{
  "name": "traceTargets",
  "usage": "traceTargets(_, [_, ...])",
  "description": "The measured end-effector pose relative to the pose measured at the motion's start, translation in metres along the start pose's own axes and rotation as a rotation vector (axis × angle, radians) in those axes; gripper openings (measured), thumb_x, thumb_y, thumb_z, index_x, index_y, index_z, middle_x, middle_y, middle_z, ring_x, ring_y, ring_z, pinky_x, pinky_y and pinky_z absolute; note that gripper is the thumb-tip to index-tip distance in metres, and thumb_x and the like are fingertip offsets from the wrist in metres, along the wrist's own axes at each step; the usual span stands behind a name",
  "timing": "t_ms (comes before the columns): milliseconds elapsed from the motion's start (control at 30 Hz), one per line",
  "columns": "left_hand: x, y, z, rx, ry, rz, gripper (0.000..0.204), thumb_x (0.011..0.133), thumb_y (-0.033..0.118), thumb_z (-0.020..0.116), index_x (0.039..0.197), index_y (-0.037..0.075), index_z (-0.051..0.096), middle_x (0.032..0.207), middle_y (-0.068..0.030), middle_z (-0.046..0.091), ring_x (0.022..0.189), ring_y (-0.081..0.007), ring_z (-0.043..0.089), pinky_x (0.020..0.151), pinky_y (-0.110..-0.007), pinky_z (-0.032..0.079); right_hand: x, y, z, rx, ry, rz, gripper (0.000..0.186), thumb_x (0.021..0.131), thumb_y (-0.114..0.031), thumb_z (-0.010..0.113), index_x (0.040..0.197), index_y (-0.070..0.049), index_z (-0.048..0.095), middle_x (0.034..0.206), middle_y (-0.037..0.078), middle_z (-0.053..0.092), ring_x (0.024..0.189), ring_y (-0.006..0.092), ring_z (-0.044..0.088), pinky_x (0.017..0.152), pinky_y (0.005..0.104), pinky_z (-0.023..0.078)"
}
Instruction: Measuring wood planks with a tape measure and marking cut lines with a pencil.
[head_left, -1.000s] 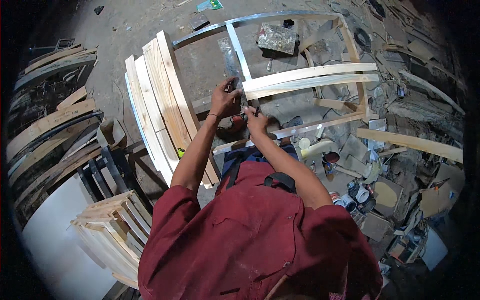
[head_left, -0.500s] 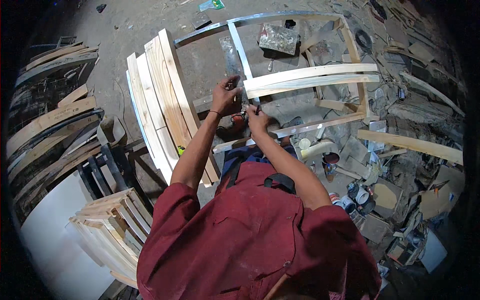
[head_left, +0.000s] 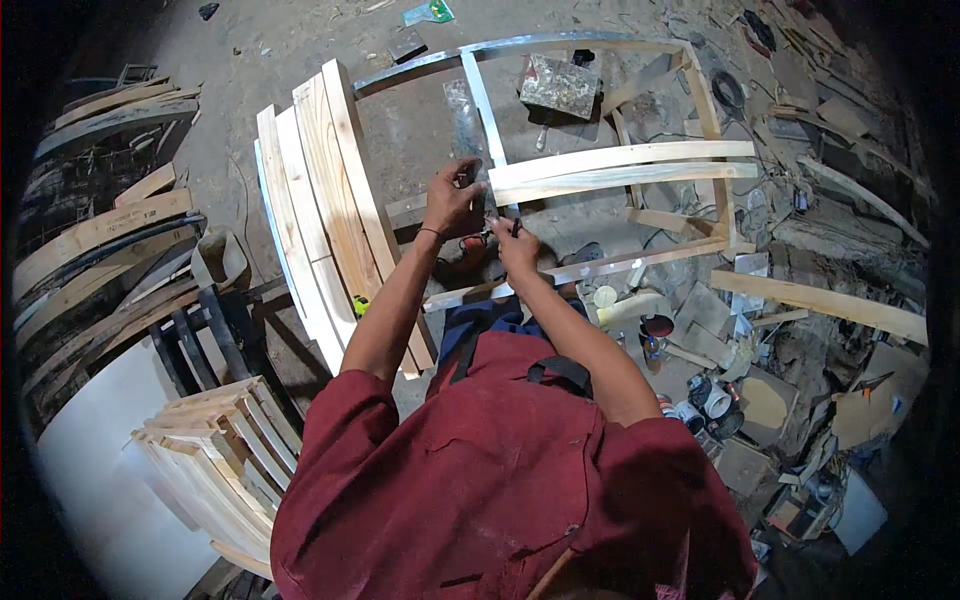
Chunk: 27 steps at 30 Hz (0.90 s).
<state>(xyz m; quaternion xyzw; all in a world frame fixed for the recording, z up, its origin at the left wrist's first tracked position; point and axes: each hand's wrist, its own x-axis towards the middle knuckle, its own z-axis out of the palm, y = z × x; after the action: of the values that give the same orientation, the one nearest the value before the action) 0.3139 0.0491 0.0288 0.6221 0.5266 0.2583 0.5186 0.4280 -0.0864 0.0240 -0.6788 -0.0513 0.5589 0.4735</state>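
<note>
The wide fisheye sits on my head, the left one of a side-by-side pair, facing steeply down my front. My maroon shirt (head_left: 440, 480) is nearest the lens and fills the lower middle. My forearms (head_left: 398, 305) reach up from it, so my left hand (head_left: 455, 200) and right hand (head_left: 517, 247) come farther off, near the middle and rather small. Beyond them the view runs out over the frame (head_left: 481, 105) to the floor (head_left: 300, 50). Toward the dark, bending rim, I can't fairly make out much.
</note>
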Motion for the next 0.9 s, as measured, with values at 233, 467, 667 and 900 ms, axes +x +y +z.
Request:
traceTargets(233, [0.006,0.006,0.001,0.145,-0.020,-0.066,0.050,0.083,0.023,0.081,0.130,0.012,0.067,0.116,-0.0129,0.072,0.103,-0.0311,0.070,0.090,-0.040,0.054,0.018,0.003,-0.019,-0.476,-0.029,-0.443,0.030,0.095,-0.031,0.072,0.105,-0.003,0.073,0.076,0.008,0.068,0.070,0.0183,0.061,0.072,0.0360,0.051])
traceTargets(467, [0.003,0.008,-0.003,0.065,0.033,0.057,0.045,0.084,0.018,0.078,0.127,0.011,0.067,0.122,-0.0125,0.071,0.111,-0.0314,0.068,0.096,-0.038,0.053,-0.011,-0.045,-0.051,-0.773,-0.143,-0.900,0.022,0.093,-0.020,0.069,0.103,-0.001,0.072,0.094,0.015,0.065,0.090,0.0370,0.062,0.077,0.0439,0.051])
traceTargets(667, [0.007,0.011,-0.003,0.091,0.064,0.066,0.046,0.083,0.019,0.079,0.128,0.014,0.068,0.112,-0.0115,0.070,0.094,-0.0284,0.067,0.084,-0.037,0.054,-0.022,-0.104,-0.055,-1.112,-0.314,-1.048,0.022,0.089,-0.020,0.073,0.106,-0.006,0.072,0.091,0.012,0.062,0.085,0.0291,0.062,0.064,0.0446,0.046])
traceTargets(900, [0.009,0.007,-0.004,0.123,0.081,0.016,0.047,0.082,0.018,0.080,0.127,0.017,0.068,0.096,-0.0115,0.069,0.078,-0.0268,0.065,0.070,-0.037,0.053,0.014,-0.120,-0.019,-1.111,-0.306,-1.191,0.041,0.086,-0.010,0.071,0.126,-0.002,0.065,0.109,0.012,0.067,0.099,0.0306,0.065,0.083,0.0413,0.055])
